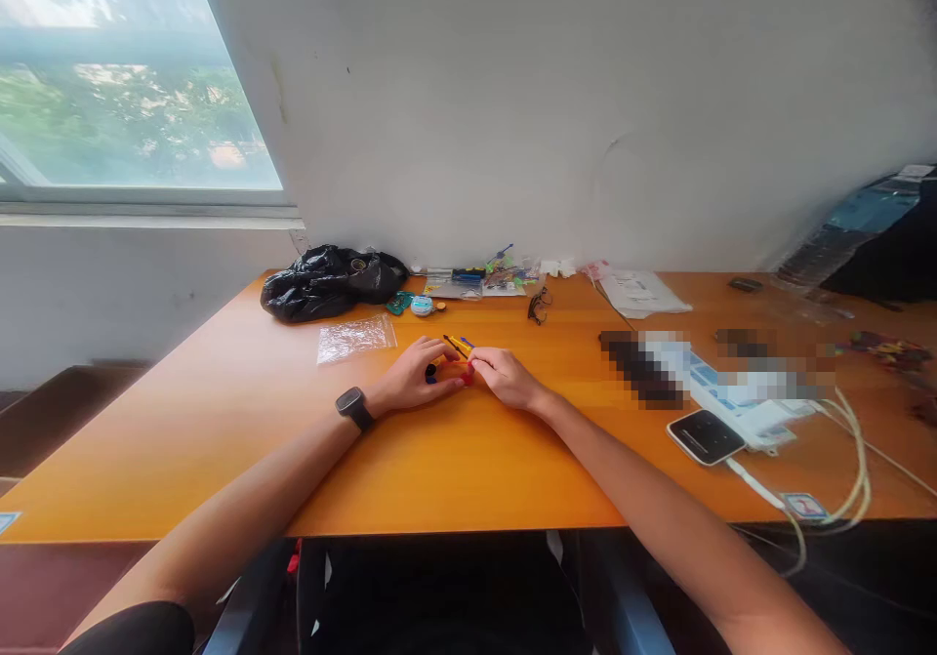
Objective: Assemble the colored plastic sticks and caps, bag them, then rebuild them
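Observation:
Over the middle of the table, my left hand (411,376), with a dark watch at its wrist, curls around a small multicoloured plastic assembly. A dark blue and black part (430,373) of it shows between thumb and fingers. My right hand (505,378) is closed in a pinch at a small red piece (468,374), which my left thumb also reaches. Just beyond the fingertips are thin yellow and blue sticks (460,345). My fingers partly hide the pieces, so I cannot tell how they join.
A black plastic bag (333,282) and a clear plastic bag (356,339) lie at the back left. Small packets (475,282), a tape-like round case (422,306) and glasses (540,306) sit along the wall. To the right are a power strip (721,396), a white-edged device (705,437) and cables.

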### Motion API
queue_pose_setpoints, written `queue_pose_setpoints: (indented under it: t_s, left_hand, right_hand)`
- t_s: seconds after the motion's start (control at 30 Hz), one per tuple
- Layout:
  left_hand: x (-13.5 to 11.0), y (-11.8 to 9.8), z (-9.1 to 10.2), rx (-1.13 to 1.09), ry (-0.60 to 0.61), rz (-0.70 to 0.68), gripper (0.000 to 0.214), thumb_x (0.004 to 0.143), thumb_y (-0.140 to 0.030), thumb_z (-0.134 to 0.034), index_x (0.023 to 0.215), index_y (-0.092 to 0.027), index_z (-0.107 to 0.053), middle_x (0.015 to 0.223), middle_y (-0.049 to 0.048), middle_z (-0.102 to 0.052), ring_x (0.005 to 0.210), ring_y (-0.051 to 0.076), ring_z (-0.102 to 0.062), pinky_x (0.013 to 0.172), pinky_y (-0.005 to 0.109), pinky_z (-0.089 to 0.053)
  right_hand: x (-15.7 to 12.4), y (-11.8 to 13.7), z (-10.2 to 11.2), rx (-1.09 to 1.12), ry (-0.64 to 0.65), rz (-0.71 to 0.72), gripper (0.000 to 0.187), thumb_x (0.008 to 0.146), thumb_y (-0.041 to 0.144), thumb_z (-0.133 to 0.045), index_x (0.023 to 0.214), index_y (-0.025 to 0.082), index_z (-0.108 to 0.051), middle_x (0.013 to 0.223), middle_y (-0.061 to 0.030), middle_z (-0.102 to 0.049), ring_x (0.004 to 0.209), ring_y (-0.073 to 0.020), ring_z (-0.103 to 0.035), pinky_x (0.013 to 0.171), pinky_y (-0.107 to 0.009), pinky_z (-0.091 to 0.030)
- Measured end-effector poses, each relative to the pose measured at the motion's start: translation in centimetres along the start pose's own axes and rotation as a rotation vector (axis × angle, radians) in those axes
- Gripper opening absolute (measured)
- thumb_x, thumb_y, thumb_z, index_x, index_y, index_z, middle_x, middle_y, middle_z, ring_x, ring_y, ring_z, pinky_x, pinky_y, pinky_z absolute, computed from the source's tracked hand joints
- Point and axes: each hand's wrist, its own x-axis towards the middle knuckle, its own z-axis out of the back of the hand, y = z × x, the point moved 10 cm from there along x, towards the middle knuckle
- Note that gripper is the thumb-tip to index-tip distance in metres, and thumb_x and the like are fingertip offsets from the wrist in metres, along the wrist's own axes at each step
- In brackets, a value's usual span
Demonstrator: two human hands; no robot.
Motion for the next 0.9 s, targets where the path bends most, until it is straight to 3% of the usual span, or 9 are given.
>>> queue_pose_setpoints:
  t_s: [0.13,0.33,0.6,0.9]
  left_hand:
    - [0.0,0.1,0.2,0.01,-0.066,-0.007,0.021,0.098,-0.04,-0.071,0.108,-0.022,-0.072,0.102,0.0072,-0.074,0.098,0.023,-0.065,0.089,0.037,-0.053]
    - [0.0,-0.3,0.0,0.066,-0.114,-0.064,0.016,0.102,-0.024,-0.064,0.107,-0.022,-0.078,0.088,0.0063,-0.072,0.089,0.021,-0.063,0.085,0.035,-0.053]
    - [0.1,-0.5,0.0,0.061,-0.064,-0.057,0.018,0.099,-0.036,-0.072,0.11,-0.024,-0.079,0.084,0.005,-0.072,0.086,0.021,-0.059,0.079,0.034,-0.051]
    - [0.1,-0.6,-0.8,0.082,-0.022,-0.088,0.021,0.104,-0.036,-0.064,0.104,-0.023,-0.08,0.082,0.0056,-0.072,0.082,0.021,-0.057,0.078,0.034,-0.048]
  right_hand:
    - [0.3,-0.5,-0.2,-0.008,0.016,0.027,0.026,0.096,0.023,-0.053,0.076,0.019,-0.069,0.079,-0.0019,-0.063,0.072,-0.0161,-0.054,0.068,-0.028,-0.038]
    - [0.3,-1.2,0.7,0.071,-0.029,-0.008,0.02,0.093,0.027,-0.06,0.101,0.018,-0.076,0.077,-0.0012,-0.066,0.068,-0.0154,-0.054,0.066,-0.028,-0.039]
    - [0.0,-1.2,0.1,0.149,0.007,-0.04,0.021,0.093,0.038,-0.065,0.087,0.018,-0.069,0.076,0.0001,-0.065,0.067,-0.0136,-0.053,0.064,-0.026,-0.039]
    - [-0.2,-0.9,-0.4,0.036,0.027,-0.035,0.018,0.095,0.035,-0.063,0.089,0.019,-0.07,0.075,0.0002,-0.066,0.069,-0.0146,-0.055,0.064,-0.026,-0.039]
